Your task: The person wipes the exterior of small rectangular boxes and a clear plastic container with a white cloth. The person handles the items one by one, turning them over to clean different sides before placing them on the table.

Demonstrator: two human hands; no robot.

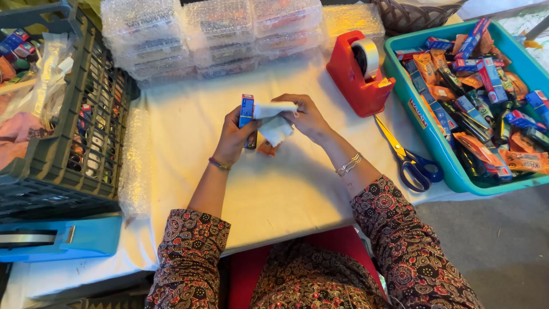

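My left hand (233, 137) grips a small blue box (246, 110) upright above the white table (189, 131). My right hand (307, 117) holds a white wrapping sheet (274, 121) against that box, its fingers folded over the sheet. A small orange packet (266, 149) shows just below the sheet, between both hands. Both wrists carry bracelets.
A red tape dispenser (357, 77) stands right of my hands, with yellow-and-blue scissors (409, 160) beside it. A teal tub (443, 151) of small boxes and packets sits at the right. Bubble-wrapped bundles (211, 37) lie at the back, a dark crate (63, 149) at the left, a blue dispenser (63, 237) below it.
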